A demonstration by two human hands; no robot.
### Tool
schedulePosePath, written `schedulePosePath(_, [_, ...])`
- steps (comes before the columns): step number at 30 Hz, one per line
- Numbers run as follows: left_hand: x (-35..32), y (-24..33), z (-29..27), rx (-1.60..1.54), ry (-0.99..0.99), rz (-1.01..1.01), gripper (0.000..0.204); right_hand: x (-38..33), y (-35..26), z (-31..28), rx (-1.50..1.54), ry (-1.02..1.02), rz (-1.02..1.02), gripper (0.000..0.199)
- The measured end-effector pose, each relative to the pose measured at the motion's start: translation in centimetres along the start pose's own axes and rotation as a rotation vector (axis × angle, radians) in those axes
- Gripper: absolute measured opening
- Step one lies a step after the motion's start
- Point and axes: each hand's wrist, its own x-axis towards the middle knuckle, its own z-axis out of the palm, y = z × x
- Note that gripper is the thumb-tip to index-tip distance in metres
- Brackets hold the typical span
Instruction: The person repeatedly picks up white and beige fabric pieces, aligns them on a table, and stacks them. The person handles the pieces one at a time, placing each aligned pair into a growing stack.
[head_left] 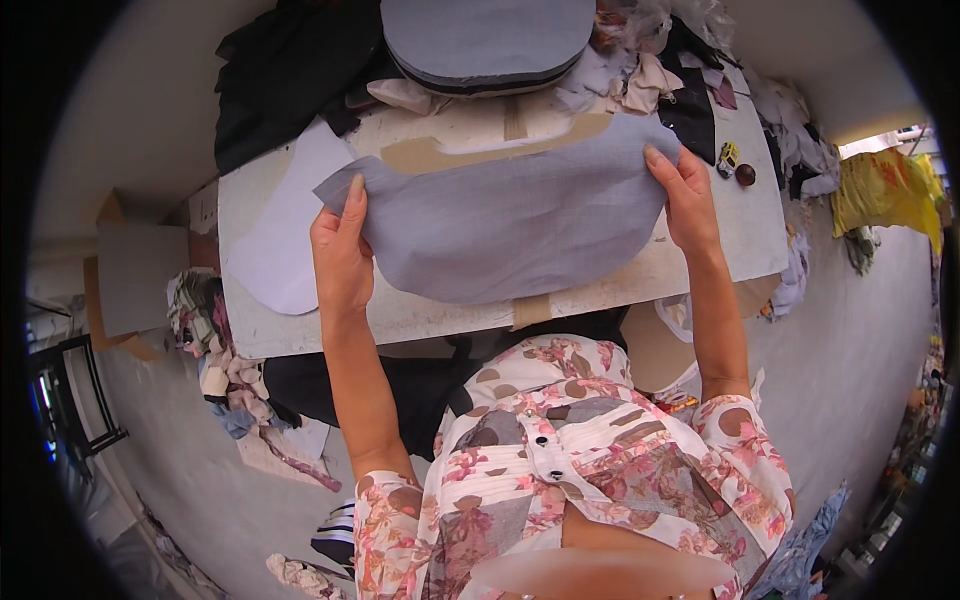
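A grey-blue piece of cut fabric (510,225) with a curved lower edge is stretched between my two hands above the table's near part. My left hand (345,250) pinches its left corner, thumb on top. At the opposite corner my right hand (688,200) grips the cloth the same way, fingers underneath. Behind the cloth's upper edge shows a tan curved pattern piece (430,155), mostly covered. White paper or cloth with a rounded end (285,250) lies on the table left of my left hand.
The white table (760,240) carries a stack of grey oval fabric pieces (488,40) at the back, black cloth (290,80) at back left and scraps (645,85) at back right. A small yellow toy car (728,158) sits near a dark ball (745,175). Scraps (235,375) heap beside the table.
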Motion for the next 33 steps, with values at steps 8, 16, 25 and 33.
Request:
schedulePosePath(8, [4.3, -3.8, 0.6, 0.387, 0.167, -0.096, 0.03, 1.8, 3.9, -0.3, -0.394, 0.011, 0.15, 0.03])
schedulePosePath(16, [5.7, -6.3, 1.0, 0.975, 0.336, 0.264, 0.042, 2.9, 7.1, 0.2, -0.967, 0.193, -0.273, 0.024])
schedulePosePath(25, [5.8, -6.9, -0.5, 1.101, 0.378, 0.211, 0.03, 3.5, 7.7, 1.2, -1.087, 0.229, -0.322, 0.027])
schedulePosePath(33, [3.0, -5.9, 2.2, 1.574, -0.064, 0.54, 0.056, 2.4, 4.9, 2.2, -1.382, -0.063, -0.493, 0.065])
